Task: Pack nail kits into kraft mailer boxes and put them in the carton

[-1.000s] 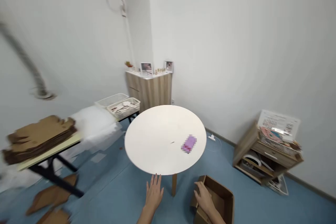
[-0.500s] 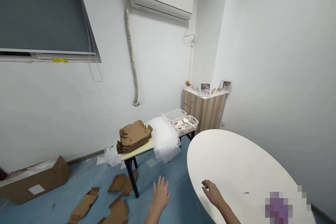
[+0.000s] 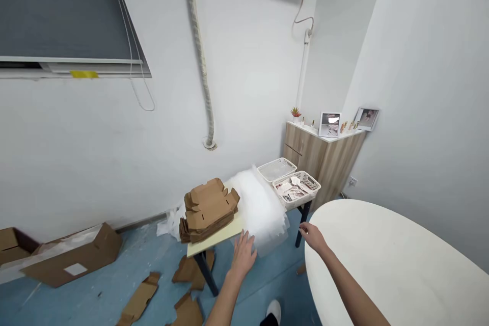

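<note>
1. Left hand (image 3: 243, 257): fingers spread open, gripping nothing. Fingertips (image 3: 247, 238) at the near edge of the white plastic foam sheets (image 3: 260, 211); contact can't be confirmed from this view.
2. Right hand (image 3: 314, 238): fingers loosely curled, nothing held. Fingertips (image 3: 302, 231) just beside the black table leg (image 3: 301, 226), above the edge of the round white table (image 3: 385, 260), not touching it.
3. Folding table (image 3: 221, 234): cream top, ahead of the left fingers. The foam sheets lie on it and hang over its edge.
4. Stack of flat brown cardboard box blanks (image 3: 208, 211): on the same table, left of the left fingers, just beside the foam sheets.
5. Past the foam, beyond both hands: white mesh basket of paper scraps (image 3: 296, 188) and a second white mesh basket (image 3: 277, 169), at the table's far end.
6. Floor, below and left of the left fingers: loose cardboard blanks (image 3: 139, 298). Further left, a large opened cardboard box (image 3: 74, 260) lies on its side.
7. Further off, beyond the baskets: wooden corner cabinet (image 3: 324, 158) with framed photos (image 3: 329, 125) on top.
</note>
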`<action>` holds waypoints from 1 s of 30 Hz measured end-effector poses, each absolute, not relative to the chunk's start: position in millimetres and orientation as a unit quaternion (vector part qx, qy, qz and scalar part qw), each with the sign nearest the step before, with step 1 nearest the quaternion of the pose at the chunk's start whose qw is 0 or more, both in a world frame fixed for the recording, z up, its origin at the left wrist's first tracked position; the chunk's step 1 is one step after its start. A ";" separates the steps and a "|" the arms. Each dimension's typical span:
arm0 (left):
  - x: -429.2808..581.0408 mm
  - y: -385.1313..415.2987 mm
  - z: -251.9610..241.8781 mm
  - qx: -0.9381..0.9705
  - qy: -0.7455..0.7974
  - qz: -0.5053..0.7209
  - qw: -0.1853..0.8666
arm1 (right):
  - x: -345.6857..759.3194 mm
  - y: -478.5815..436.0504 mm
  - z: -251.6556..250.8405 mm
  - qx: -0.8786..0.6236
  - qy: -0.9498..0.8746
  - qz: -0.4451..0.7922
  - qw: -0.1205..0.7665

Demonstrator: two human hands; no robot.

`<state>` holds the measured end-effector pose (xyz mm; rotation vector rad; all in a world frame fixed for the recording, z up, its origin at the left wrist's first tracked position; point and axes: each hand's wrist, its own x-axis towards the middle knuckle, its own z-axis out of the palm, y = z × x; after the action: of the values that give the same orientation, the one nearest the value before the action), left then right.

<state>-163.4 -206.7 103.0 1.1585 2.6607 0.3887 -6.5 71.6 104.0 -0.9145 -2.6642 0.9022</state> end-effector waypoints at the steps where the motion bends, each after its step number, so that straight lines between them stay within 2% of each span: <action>1: -180.0 -193.4 101.4 0.399 0.900 0.134 0.108 | -24.6 87.9 105.5 -0.311 -0.896 0.302 0.095; 8: -284.0 -99.4 102.2 0.430 0.883 0.136 0.133 | -140.5 177.0 119.2 -0.315 -0.906 0.267 0.090; 14: -333.0 -28.8 109.0 0.468 0.852 0.197 0.127 | -215.5 190.3 117.2 -0.325 -0.902 0.269 0.097; 19: -374.2 23.3 108.4 0.471 0.851 0.180 0.147 | -267.3 196.6 106.1 -0.330 -0.893 0.273 0.137; 23: -407.0 47.9 97.5 0.493 0.840 0.176 0.145 | -312.8 214.7 99.4 -0.341 -0.897 0.245 0.137; 30: -432.9 50.6 66.5 0.540 0.808 0.192 0.137 | -405.6 238.0 91.8 -0.358 -0.915 0.171 0.071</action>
<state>-432.9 50.6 66.5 1.5618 2.3390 0.5551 -405.6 238.0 91.8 -1.0769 -2.7528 0.5137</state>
